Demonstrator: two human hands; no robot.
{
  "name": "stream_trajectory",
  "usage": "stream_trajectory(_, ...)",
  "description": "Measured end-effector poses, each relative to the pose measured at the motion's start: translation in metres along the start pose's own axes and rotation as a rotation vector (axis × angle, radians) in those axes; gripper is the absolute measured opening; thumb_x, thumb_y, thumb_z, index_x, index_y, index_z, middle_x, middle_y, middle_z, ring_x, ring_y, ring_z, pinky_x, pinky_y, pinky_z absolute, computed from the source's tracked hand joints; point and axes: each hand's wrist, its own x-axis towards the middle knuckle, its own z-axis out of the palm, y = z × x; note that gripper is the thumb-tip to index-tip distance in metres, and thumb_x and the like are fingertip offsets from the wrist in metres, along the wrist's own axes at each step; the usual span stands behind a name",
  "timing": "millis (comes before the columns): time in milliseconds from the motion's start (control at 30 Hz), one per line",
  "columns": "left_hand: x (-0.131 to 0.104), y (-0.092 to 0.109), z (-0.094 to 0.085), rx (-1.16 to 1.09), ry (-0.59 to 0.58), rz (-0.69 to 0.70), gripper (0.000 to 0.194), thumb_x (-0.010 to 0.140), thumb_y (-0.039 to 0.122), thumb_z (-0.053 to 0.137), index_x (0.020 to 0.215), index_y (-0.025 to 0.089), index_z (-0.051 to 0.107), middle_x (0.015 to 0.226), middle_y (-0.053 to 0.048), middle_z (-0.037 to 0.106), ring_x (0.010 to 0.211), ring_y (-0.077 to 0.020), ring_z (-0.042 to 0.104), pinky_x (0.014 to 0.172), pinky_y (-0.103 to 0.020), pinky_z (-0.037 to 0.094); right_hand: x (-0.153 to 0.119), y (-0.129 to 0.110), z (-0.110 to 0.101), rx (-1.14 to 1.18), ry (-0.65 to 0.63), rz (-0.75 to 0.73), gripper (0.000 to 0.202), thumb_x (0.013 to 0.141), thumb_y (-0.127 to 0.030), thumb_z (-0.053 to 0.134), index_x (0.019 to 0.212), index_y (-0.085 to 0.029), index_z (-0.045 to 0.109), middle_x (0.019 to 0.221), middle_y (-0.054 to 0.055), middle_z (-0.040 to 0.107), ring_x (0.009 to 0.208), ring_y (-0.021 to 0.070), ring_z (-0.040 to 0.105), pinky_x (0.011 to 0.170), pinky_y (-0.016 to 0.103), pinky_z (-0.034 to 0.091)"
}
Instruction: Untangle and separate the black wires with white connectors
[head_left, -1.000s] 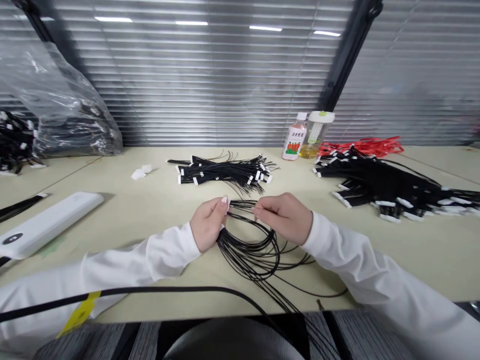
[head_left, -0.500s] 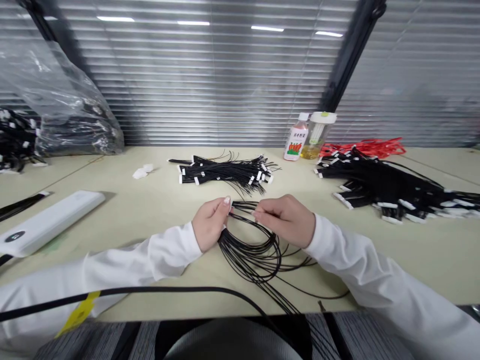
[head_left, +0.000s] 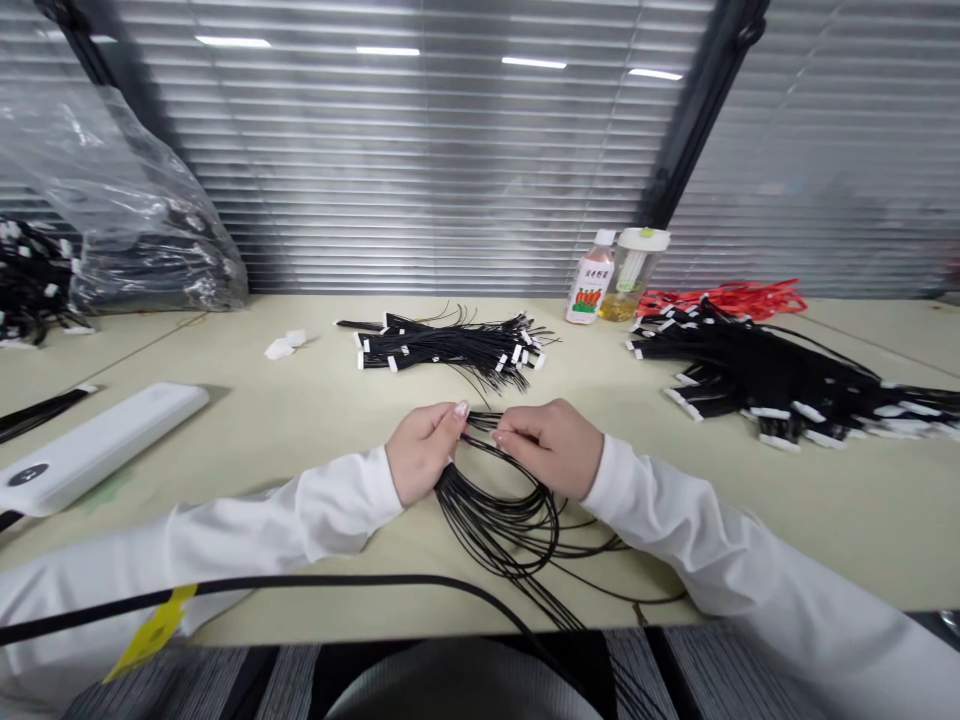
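A bundle of thin black wires (head_left: pixel 495 505) loops down from my hands onto the table, its loose ends trailing over the front edge. My left hand (head_left: pixel 427 450) is closed on the end of the bundle, where a bit of white connector shows under the fingers. Just to the right, my right hand (head_left: pixel 551 445) pinches wires close to that end, thumb against forefinger. Its palm side is hidden from me. Behind both hands lies a pile of short black wires with white connectors (head_left: pixel 450 345).
Black cables with white connectors (head_left: pixel 780 375) are heaped at right, near red strips (head_left: pixel 735 298). A bottle (head_left: pixel 590 280) and a lidded cup (head_left: pixel 634 275) stand behind. At left are a white power bank (head_left: pixel 105 440) and a plastic bag (head_left: pixel 157 220). A thick black cable (head_left: pixel 337 580) crosses in front.
My right hand has shifted slightly left and down along the wires, closer to my left hand. The left hand stays almost still, keeping its hold.
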Motion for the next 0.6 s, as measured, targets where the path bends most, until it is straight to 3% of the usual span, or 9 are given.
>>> stream_trajectory(200,0.004,-0.004,0.001,-0.152,0.116,-0.08,0.042,0.073,0.053,0.04,0.06,0.014,0.046,0.039,0.006,0.037,0.037,-0.0043,0.032,0.038,-0.016,0.025,0.004,0.01,-0.004,0.04,-0.013,0.016,0.024,0.077,-0.034,0.045,0.069,-0.015,0.058,0.046,-0.005,0.043,0.044,0.0029,0.033,0.048,0.015,0.027)
stream_trajectory(300,0.007,-0.007,0.001,-0.276,0.205,-0.137,0.04,0.072,0.052,0.044,0.06,0.014,0.047,0.038,0.005,0.037,0.035,-0.0043,0.032,0.035,-0.016,0.023,0.004,0.015,-0.008,0.046,-0.003,0.061,0.023,0.07,-0.037,0.054,0.077,-0.015,0.055,0.046,-0.006,0.041,0.043,0.0034,0.033,0.048,0.016,0.028)
stream_trajectory(433,0.01,-0.009,0.0,-0.374,0.259,-0.157,0.038,0.073,0.05,0.044,0.061,0.014,0.05,0.038,0.005,0.038,0.032,-0.0049,0.035,0.033,-0.016,0.025,0.0,0.009,-0.019,0.034,0.192,0.098,0.052,0.056,-0.041,0.065,0.096,-0.015,0.042,0.066,-0.003,0.049,0.05,0.0043,0.039,0.049,0.017,0.032)
stream_trajectory(500,0.012,-0.011,-0.001,-0.384,0.27,-0.189,0.039,0.074,0.052,0.042,0.062,0.015,0.049,0.036,0.006,0.034,0.028,-0.0052,0.031,0.029,-0.017,0.023,-0.003,0.004,-0.028,0.026,0.244,0.15,0.041,0.059,-0.04,0.062,0.086,-0.015,0.044,0.062,-0.004,0.046,0.049,0.0041,0.037,0.047,0.017,0.03)
stream_trajectory(533,0.012,-0.012,-0.002,-0.391,0.283,-0.204,0.039,0.073,0.053,0.042,0.063,0.015,0.049,0.035,0.006,0.033,0.026,-0.0054,0.029,0.027,-0.018,0.022,-0.005,0.003,-0.032,0.022,0.187,0.17,0.03,0.062,-0.039,0.058,0.075,-0.015,0.046,0.056,-0.005,0.043,0.047,0.0039,0.035,0.046,0.017,0.029)
stream_trajectory(600,0.014,-0.013,-0.003,-0.42,0.308,-0.216,0.038,0.072,0.053,0.043,0.065,0.016,0.048,0.034,0.007,0.03,0.024,-0.0055,0.027,0.025,-0.019,0.022,-0.007,0.005,-0.038,0.005,-0.069,0.158,0.023,0.068,-0.036,0.051,0.059,-0.015,0.047,0.047,-0.005,0.04,0.044,0.0039,0.032,0.045,0.017,0.027)
